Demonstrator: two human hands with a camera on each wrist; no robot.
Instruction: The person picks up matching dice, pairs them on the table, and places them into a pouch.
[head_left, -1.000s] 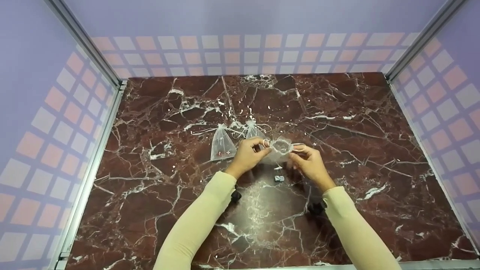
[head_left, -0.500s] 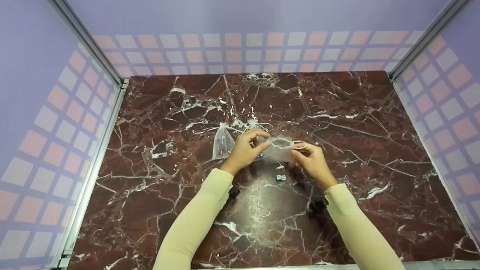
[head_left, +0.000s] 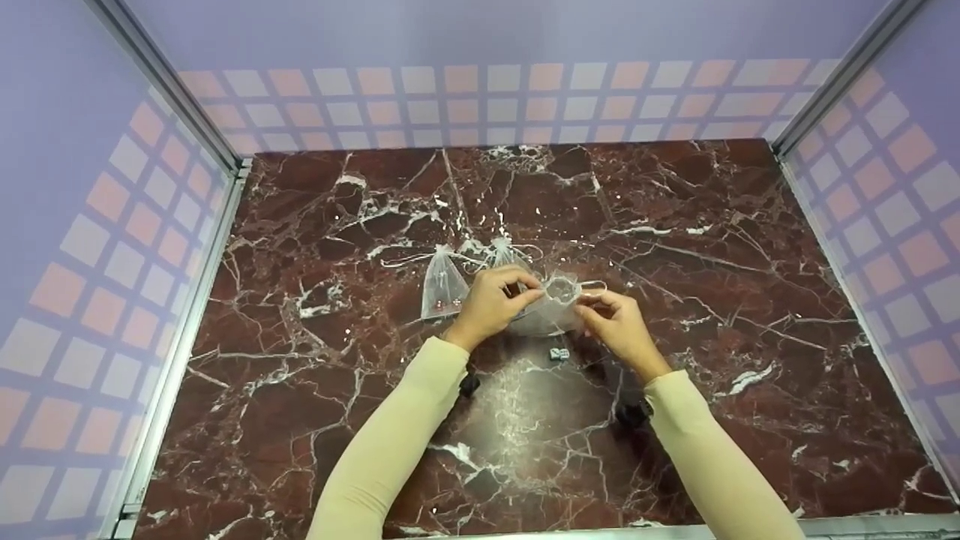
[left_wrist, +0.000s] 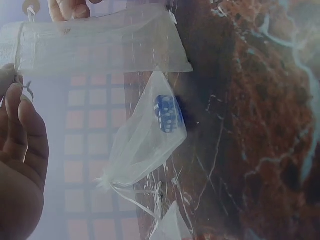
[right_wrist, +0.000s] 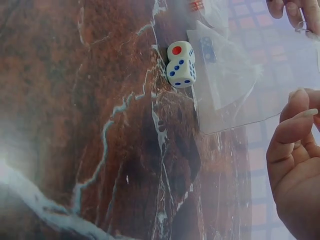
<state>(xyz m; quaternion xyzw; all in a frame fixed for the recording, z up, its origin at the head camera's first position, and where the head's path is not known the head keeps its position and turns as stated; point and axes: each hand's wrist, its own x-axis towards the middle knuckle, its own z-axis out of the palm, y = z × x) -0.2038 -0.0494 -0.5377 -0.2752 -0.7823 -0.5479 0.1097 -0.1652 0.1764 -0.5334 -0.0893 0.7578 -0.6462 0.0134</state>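
Note:
Between my hands hangs a sheer white drawstring bag (head_left: 547,319), its gathered mouth round and facing up. My left hand (head_left: 491,304) pinches its left edge at the drawstring, thumb against fingertips. The right hand (head_left: 619,322) pinches the bag's right side near the mouth, where a loop of white cord sticks out. Just in front of the bag, two white dice (right_wrist: 181,70) with blue and red pips rest side by side on the table. Behind the bag lies a tied sheer pouch (left_wrist: 145,132) holding blue dice (left_wrist: 167,114), partly covered in the head view.
Another tied pouch (head_left: 444,285) with red dice (head_left: 448,304) lies left of the hands on the dark red marbled table (head_left: 300,420). Purple walls with pink and white squares enclose the table's back and sides.
The left hand lets go of a cord loop, draws slightly away with fingers parted, then pinches the bag's left edge again. The right hand keeps its hold; the dice stay put.

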